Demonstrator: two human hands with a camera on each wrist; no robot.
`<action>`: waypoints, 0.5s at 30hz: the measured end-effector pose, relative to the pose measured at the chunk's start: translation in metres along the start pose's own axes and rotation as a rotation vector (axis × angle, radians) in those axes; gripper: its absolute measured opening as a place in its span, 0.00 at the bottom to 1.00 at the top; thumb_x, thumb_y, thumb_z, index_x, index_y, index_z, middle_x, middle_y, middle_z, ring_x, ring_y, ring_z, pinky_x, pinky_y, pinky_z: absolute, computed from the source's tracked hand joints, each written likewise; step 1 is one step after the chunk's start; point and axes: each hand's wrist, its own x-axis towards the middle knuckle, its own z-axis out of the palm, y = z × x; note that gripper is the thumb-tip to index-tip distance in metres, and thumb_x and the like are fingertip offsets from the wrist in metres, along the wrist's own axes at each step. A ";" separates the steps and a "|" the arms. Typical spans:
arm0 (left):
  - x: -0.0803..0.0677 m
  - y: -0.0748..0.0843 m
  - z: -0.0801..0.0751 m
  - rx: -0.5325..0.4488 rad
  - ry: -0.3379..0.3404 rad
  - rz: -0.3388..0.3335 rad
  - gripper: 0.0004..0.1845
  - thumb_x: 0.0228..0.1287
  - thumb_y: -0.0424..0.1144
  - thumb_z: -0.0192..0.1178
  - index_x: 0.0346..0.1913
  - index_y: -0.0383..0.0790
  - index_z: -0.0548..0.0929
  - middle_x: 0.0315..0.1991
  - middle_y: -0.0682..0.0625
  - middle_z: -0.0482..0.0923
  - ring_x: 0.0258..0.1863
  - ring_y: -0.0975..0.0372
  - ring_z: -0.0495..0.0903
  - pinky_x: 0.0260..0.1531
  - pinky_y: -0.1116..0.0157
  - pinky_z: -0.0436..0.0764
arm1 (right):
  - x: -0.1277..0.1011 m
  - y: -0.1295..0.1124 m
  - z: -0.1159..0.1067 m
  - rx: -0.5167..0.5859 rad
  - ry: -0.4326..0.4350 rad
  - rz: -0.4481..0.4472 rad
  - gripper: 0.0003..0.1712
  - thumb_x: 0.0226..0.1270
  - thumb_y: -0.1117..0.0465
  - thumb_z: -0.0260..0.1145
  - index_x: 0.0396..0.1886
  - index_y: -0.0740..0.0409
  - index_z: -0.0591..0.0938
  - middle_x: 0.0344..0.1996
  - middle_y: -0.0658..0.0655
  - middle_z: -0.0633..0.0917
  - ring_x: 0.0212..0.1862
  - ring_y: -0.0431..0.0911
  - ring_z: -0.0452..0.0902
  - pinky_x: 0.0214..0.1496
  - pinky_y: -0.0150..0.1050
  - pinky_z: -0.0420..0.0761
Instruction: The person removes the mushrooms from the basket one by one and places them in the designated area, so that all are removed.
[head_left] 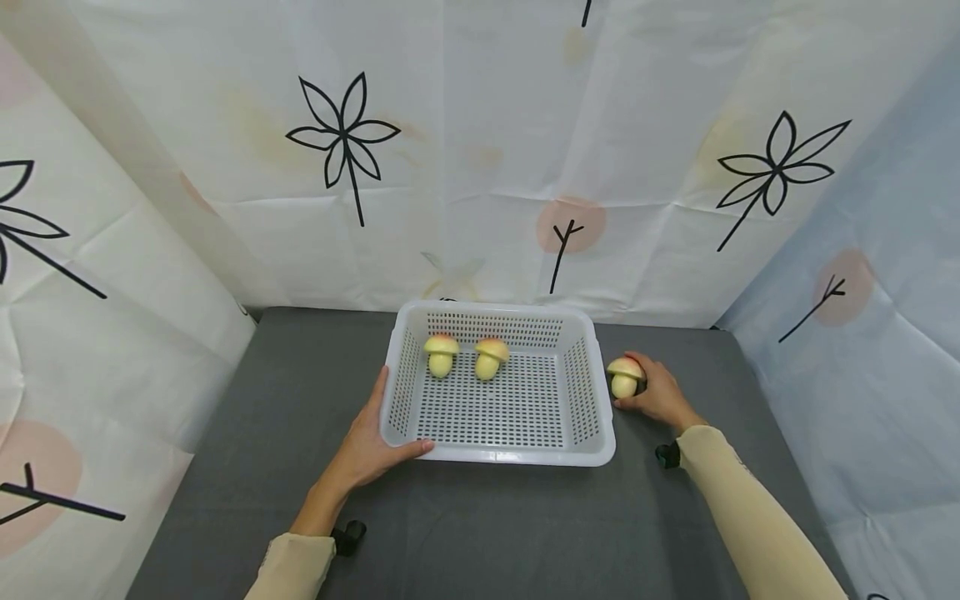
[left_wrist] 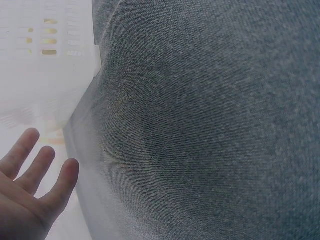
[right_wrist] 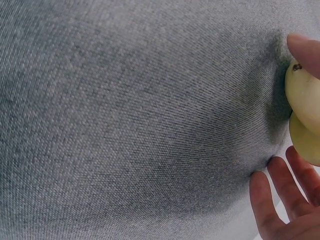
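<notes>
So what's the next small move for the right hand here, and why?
Probably lift the mushroom and carry it left over the basket wall. The right hand grips it on the table just outside, two mushrooms already lie in the basket, and the left hand rests against the basket's left side.

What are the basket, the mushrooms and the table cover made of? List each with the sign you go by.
Basket: white moulded plastic, seemingly; smooth glossy rim, regular slotted holes.
Mushrooms, two inside and one at the right hand: probably plastic or foam toys; even yellow stems, smooth orange-tinted caps.
Table cover: grey woven fabric, matte; fine diagonal weave shows in the wrist views.
</notes>
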 end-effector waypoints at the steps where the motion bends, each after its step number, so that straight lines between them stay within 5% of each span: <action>1: 0.000 0.000 0.000 0.001 0.000 0.000 0.74 0.43 0.56 0.83 0.81 0.65 0.33 0.81 0.48 0.49 0.66 0.47 0.70 0.62 0.42 0.65 | 0.000 0.000 0.000 0.001 0.000 -0.002 0.57 0.49 0.64 0.83 0.76 0.64 0.62 0.58 0.77 0.70 0.55 0.69 0.69 0.58 0.67 0.66; 15: 0.002 -0.003 0.001 -0.014 -0.002 0.017 0.74 0.44 0.55 0.83 0.82 0.62 0.34 0.80 0.46 0.52 0.63 0.46 0.73 0.60 0.43 0.68 | -0.003 -0.001 -0.005 0.012 0.000 -0.030 0.60 0.46 0.62 0.84 0.76 0.65 0.60 0.57 0.77 0.71 0.55 0.68 0.70 0.58 0.67 0.66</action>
